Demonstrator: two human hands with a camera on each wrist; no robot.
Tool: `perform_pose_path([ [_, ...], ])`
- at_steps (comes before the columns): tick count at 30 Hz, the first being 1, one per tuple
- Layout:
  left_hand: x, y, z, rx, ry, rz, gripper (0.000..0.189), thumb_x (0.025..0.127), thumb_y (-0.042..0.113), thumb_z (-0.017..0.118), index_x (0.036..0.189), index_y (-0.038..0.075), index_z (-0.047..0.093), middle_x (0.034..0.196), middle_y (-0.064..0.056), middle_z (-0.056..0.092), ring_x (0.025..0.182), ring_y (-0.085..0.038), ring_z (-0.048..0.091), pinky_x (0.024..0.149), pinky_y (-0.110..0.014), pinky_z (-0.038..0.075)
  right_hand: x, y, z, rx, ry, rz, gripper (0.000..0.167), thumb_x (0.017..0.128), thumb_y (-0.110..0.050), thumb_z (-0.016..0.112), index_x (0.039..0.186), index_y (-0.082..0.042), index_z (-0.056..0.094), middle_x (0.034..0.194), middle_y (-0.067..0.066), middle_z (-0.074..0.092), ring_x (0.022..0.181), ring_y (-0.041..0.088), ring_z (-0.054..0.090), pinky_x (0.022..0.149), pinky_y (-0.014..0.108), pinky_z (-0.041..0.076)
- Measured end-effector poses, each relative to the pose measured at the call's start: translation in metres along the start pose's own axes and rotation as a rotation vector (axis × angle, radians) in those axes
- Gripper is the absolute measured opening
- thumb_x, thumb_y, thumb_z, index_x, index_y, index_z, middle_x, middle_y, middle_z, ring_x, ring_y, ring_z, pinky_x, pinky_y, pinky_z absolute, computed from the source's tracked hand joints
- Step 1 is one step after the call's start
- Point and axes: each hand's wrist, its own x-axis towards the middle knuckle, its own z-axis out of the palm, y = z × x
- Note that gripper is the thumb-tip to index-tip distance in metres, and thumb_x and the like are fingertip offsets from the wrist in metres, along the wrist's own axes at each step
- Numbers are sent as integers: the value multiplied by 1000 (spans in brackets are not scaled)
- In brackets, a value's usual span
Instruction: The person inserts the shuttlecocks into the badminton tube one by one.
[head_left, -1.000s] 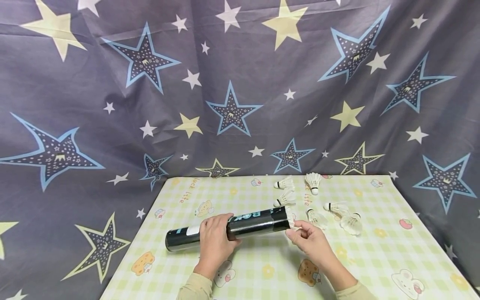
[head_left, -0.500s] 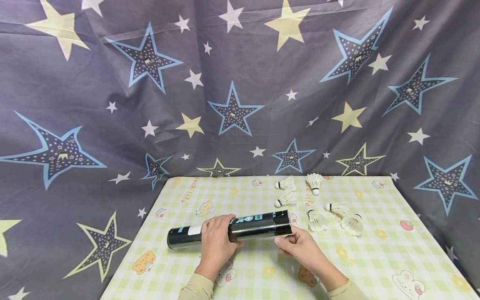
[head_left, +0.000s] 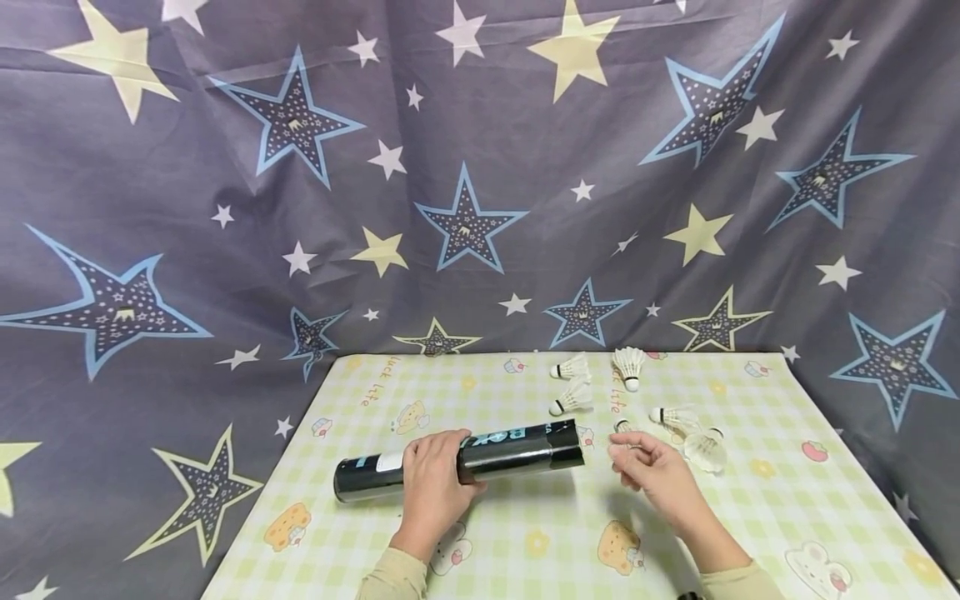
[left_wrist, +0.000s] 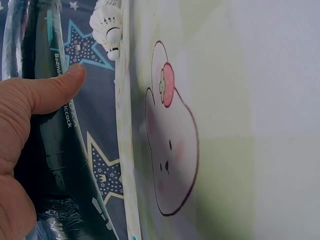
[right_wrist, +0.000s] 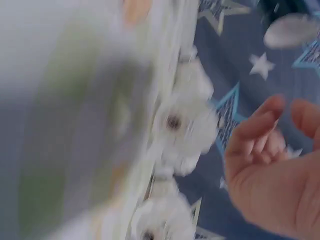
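At the lower centre of the frame, the bare left hand [head_left: 437, 475] was wrapped around a long, glossy black cylindrical tube [head_left: 517, 450], which slanted across the centre with its mouth to the right. Just beyond that mouth, the bare right hand [head_left: 660, 477] had its fingers loosely bent and the thumb apart, holding nothing I could see. I took it for a point between handlings, with the tube held ready; a reach for a shuttlecock would call for a light pinch at the cork.

The right hand half hid one white feather shuttlecock [head_left: 624, 426]. Right of it on the green-checked counter [head_left: 772, 508], a close-lying pair of white shuttlecocks [head_left: 705, 450] seemed to touch, so they might snag. At the upper centre, two pale shuttlecocks [head_left: 572, 397] and a cork-down shuttlecock [head_left: 628, 365] lay farther off, before a dark star-printed curtain [head_left: 510, 150].
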Motion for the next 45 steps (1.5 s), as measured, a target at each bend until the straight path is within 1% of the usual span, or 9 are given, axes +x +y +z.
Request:
perform_pose_path([
  [3,0,1,1,1,-15,-2,88,57,37,108,134,22,69,128,-3,75,122,-30,66,111,-54,44,5,9,-29,-83,113,50,65,106,-29,69,158,0,43,117,12,80,75,5,68,68,24,58],
  [7,-1,1,1,14,-25,-3,88,56,38,108,133,22,69,128,-2,76,122,-29,66,111,-53,44,7,21,-60,-150,157,153,84,110,-37,61,170,0,15,154,27,58,83,2,70,73,26,60],
  [17,-2,0,3,25,19,27,90,52,38,109,131,20,70,124,-3,77,118,-28,68,109,-52,45,10,31,-82,-124,165,206,90,110,-38,61,171,1,6,142,14,70,83,0,70,76,26,61],
  [27,-3,-2,6,19,6,30,89,53,38,109,132,21,69,125,-2,76,118,-28,68,109,-51,44,11,34,-91,-131,149,248,92,112,-42,53,170,2,-4,168,35,31,83,-10,65,78,21,60],
  [34,-4,-2,7,33,0,38,89,54,40,108,132,22,70,125,-2,76,117,-28,68,110,-52,44,6,30,-97,-151,233,246,91,111,-44,53,169,6,3,165,40,33,80,-15,59,75,17,59],
  [37,-4,-2,8,37,18,47,89,53,40,109,131,21,70,123,-2,77,116,-27,68,109,-51,45,2,27,-98,-172,355,221,84,110,-42,56,168,5,18,162,37,40,75,-16,57,69,13,56],
  [39,-4,-2,8,38,24,49,89,52,40,109,130,21,70,123,-2,77,116,-27,68,109,-51,45,0,25,-98,-178,483,194,72,109,-39,60,162,3,39,147,23,61,72,-16,55,64,11,52],
  [42,-5,-2,8,37,30,50,90,51,39,109,131,21,70,122,-1,77,115,-27,69,109,-51,46,-2,21,-94,-157,635,126,42,105,-33,68,135,-4,70,98,-11,75,68,-14,55,60,10,48],
  [45,-5,-2,8,40,32,50,91,51,39,109,131,22,70,123,-1,77,116,-26,68,109,-51,46,-3,17,-84,-104,612,57,20,101,-25,75,115,-9,76,73,-31,65,70,-10,59,61,10,48],
])
